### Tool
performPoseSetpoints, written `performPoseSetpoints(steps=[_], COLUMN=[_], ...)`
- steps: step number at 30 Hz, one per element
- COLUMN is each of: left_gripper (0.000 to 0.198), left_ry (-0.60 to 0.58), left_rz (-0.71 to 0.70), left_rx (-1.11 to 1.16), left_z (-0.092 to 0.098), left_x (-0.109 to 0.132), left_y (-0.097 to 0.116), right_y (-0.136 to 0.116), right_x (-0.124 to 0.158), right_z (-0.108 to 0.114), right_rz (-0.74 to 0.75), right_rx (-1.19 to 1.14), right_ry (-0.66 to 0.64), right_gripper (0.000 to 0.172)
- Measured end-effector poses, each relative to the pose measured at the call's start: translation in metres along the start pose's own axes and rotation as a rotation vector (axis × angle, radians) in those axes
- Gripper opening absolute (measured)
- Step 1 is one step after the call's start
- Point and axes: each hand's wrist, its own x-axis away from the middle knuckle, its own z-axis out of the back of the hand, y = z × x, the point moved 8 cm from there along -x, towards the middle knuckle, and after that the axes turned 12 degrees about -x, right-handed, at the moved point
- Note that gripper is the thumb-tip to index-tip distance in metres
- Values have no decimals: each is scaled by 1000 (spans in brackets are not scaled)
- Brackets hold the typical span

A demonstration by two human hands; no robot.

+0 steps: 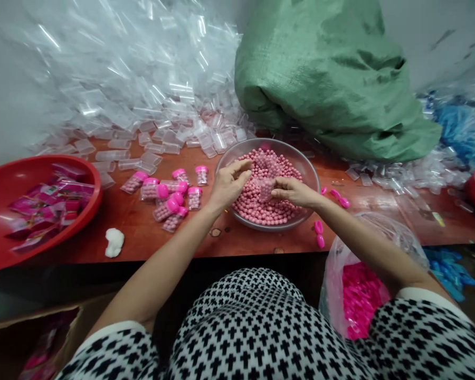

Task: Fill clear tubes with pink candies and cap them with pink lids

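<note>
The left hand (230, 182) is above the left side of a round bowl (309, 174). Its fingers are stretched and slightly curved, with a loose space at the thumb, and I do not see them closed on anything. The right hand (295, 191) is over the right side of the same bowl, facing the left one. Its thumb and fingers are pressed together on a clear plastic jar (266, 190), which is just left of the fingertips. The jar is blurred, so I cannot tell how full it is. Below both hands, the bowl contains many round pink beads (257, 214).

To the left of the left hand, on the reddish wooden table (217, 245), there is a group of bead-filled jars (194, 198) with bright pink lids; some stand and others lie on their side. Farther left are a white lump (114, 243) and a red basin (97, 195) with pink packets (69, 195) inside. Beyond the left hand, a large heap of clear plastic containers (174, 95) spreads to the wall. Beyond the right hand there is a big green sack (312, 74). Just to the right of the right hand lie a few loose pink caps (319, 234). Under the right forearm, a transparent bag (332, 269) holds many bright pink pieces (362, 301).
</note>
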Motion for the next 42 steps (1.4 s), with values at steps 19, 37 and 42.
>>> performPoseSetpoints(steps=[19,37,42], left_gripper=[51,42,46], left_ry=[-265,-296,-437], left_rz=[133,208,264], left_rx=[354,366,469], left_z=[-38,-41,-61], left_x=[13,20,32], left_y=[2,5,28], right_y=[-58,66,4], right_x=[66,159,141], right_z=[55,73,78], right_rz=[142,-344,120], right_rx=[316,852,546], right_ry=[324,663,850], right_gripper=[21,21,24])
